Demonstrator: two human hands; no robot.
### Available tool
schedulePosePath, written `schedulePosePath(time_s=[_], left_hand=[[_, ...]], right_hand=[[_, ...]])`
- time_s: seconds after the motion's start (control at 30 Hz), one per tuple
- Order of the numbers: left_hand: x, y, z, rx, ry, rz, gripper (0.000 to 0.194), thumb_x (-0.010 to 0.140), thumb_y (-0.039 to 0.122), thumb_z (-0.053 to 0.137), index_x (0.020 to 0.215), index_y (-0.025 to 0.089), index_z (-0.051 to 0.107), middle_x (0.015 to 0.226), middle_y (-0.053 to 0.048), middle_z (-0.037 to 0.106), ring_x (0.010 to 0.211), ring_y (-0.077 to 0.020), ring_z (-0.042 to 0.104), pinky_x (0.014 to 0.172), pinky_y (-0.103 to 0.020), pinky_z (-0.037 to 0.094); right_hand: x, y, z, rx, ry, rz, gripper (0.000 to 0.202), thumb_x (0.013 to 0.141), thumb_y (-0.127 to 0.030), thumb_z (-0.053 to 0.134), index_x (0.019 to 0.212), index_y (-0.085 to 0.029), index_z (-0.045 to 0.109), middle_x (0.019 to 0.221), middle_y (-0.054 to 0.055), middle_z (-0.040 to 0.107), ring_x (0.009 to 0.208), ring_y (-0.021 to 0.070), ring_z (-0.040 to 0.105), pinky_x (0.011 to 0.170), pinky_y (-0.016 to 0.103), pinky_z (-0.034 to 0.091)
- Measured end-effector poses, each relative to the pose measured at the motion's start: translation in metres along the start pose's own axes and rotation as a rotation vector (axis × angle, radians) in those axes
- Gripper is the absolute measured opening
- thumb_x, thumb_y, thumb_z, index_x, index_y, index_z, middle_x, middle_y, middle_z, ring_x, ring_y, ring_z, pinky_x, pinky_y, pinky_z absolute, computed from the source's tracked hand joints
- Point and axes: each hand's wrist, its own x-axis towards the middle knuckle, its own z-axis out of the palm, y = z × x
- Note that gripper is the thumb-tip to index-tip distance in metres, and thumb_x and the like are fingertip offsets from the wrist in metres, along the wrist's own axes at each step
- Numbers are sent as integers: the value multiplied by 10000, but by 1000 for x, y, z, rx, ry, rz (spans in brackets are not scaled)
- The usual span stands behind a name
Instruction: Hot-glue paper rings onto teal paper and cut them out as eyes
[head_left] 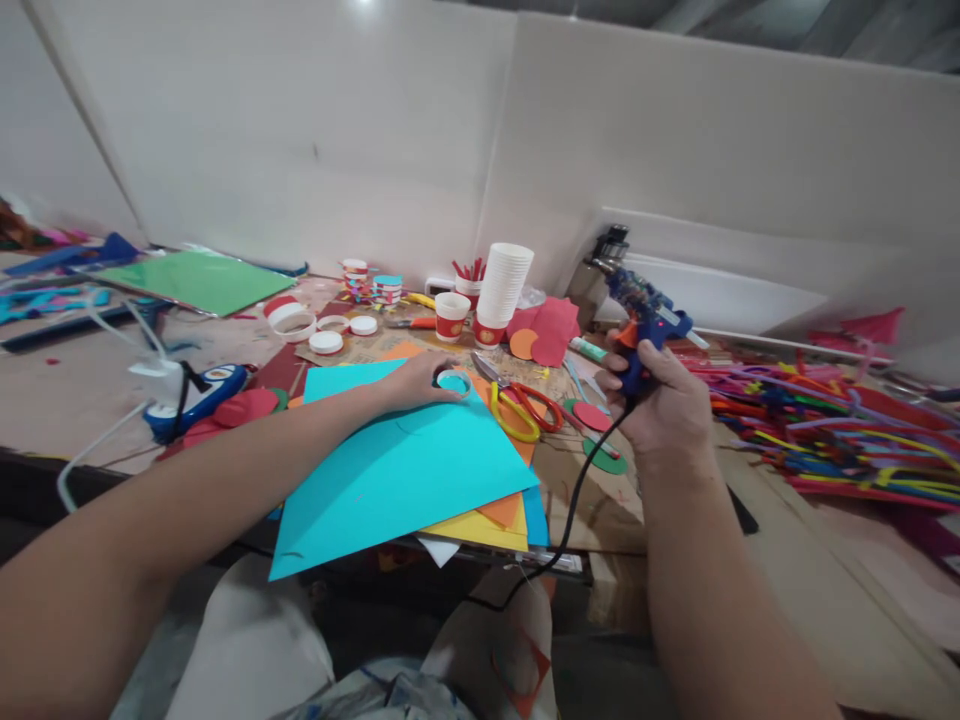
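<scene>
My left hand [420,384] has its fingers curled round a small white paper ring [466,384], which sits on a sheet of turquoise paper [397,480]. Turquoise shows through inside the ring. Up off the table at the right, my right hand [671,400] grips a blue hot glue gun [637,365] with an orange trigger; its black cord [576,500] hangs down to my lap. Between the hands lie yellow-handled scissors [514,415] and red-handled scissors [541,408]. Yellow paper [480,528] and orange sheets stick out from beneath the turquoise one.
A tall stack of white cups [506,280] and a red-and-white cup [451,316] stand at the back. White lids [326,343] lie left of them. Pipe cleaners [840,430] heap up at right. A power strip [199,400] and green sheet [199,282] are left.
</scene>
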Motion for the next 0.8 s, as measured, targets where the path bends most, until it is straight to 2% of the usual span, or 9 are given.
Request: schedulePosePath(time_s=[0.17, 0.3, 0.5, 0.67, 0.73, 0.8], left_hand=[[-1, 3, -1, 11, -13, 44, 657, 723, 449, 791, 1293, 178, 610, 1342, -125, 633, 1226, -304, 587, 1038, -416, 469], [-2, 4, -1, 17, 1, 54, 600, 751, 468, 767, 1255, 171, 629, 1311, -121, 654, 1194, -299, 606, 1019, -414, 476], [1, 0, 2, 63, -7, 66, 664, 747, 453, 778, 1302, 141, 593, 1359, -151, 626, 1241, -308, 586, 1061, -431, 444], [-1, 3, 3, 31, -7, 53, 679, 727, 439, 797, 1309, 156, 592, 1370, -146, 624, 1241, -300, 590, 1060, -429, 450], [-1, 5, -2, -29, 31, 24, 626, 748, 443, 774, 1281, 157, 614, 1333, -140, 648, 1193, -283, 618, 1021, -407, 480], [0, 4, -14, -64, 146, -12, 498, 807, 441, 713, 1213, 159, 654, 1260, -123, 687, 1130, -259, 643, 980, -384, 501]], right_hand=[[0, 6, 1, 44, -8, 44, 247, 658, -209, 767, 799, -230, 565, 878, 6, 604, 637, 91, 463, 453, 180, 395], [-2, 11, 4, 8, -26, 78, 251, 659, -218, 786, 794, -231, 575, 765, -11, 555, 618, 97, 467, 432, 182, 380], [-1, 22, 6, -13, -74, 133, 330, 612, -242, 835, 822, -214, 582, 712, -28, 517, 615, 91, 489, 435, 161, 412], [-1, 29, 4, -38, -84, 164, 294, 648, -241, 815, 845, -224, 597, 685, -29, 530, 603, 93, 495, 438, 156, 419], [-1, 29, 5, -41, -94, 181, 290, 656, -240, 810, 863, -226, 607, 684, -28, 539, 594, 91, 497, 448, 159, 427], [-2, 29, 6, -39, -104, 187, 305, 650, -236, 812, 874, -227, 606, 680, -31, 545, 581, 86, 496, 455, 161, 431]])
